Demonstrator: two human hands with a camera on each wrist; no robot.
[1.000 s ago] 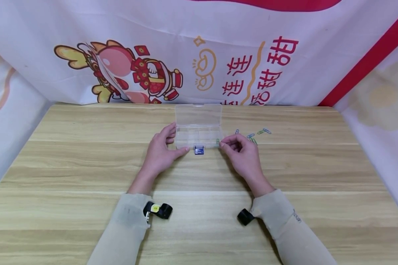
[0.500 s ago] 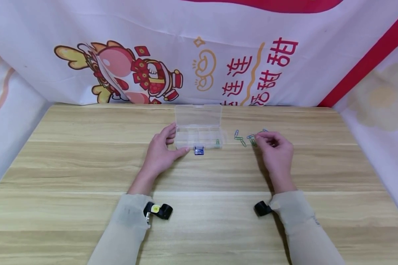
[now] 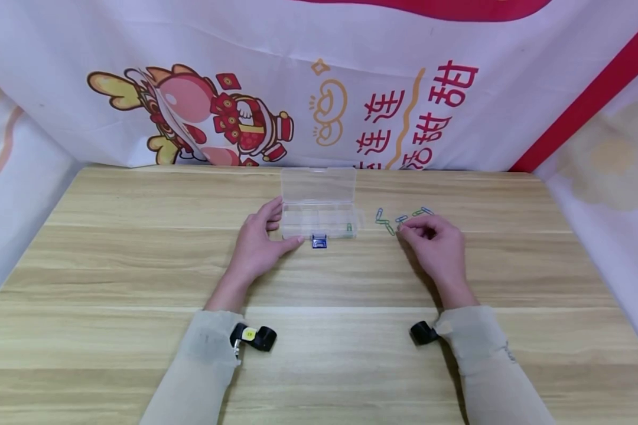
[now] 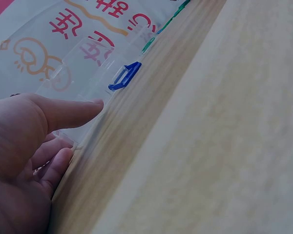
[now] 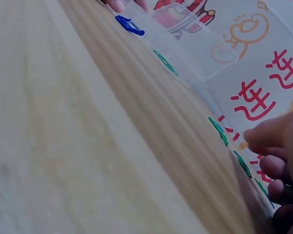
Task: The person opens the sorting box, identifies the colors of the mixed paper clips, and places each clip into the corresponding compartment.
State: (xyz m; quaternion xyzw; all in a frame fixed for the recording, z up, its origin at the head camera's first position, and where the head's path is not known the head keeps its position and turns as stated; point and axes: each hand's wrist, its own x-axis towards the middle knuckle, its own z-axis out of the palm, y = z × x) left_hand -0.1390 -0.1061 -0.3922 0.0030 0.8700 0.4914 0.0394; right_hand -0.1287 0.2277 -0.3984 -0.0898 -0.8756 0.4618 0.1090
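A clear plastic compartment box [image 3: 319,221] stands on the table, its lid [image 3: 319,184] raised and its blue latch [image 3: 319,241] hanging at the front. My left hand [image 3: 257,242] holds the box at its left end, thumb at the front edge and fingers along the side. One green paper clip [image 3: 349,227] lies in the right front compartment. To the right of the box, my right hand [image 3: 436,245] has its fingertips low over scattered paper clips. A green clip [image 5: 242,164] shows near those fingertips in the right wrist view; whether they pinch it is unclear.
Green and blue paper clips [image 3: 386,224] lie between box and right hand. More clips [image 3: 422,211] lie beyond that hand. Behind the table [image 3: 319,354] hangs a white printed cloth [image 3: 298,118]. Black wrist cameras [image 3: 422,333] sit at both cuffs.
My right hand has moved right, from the box's right front corner to the clips, then slightly back left. The green clip now lies in the box. My left hand has stayed put.
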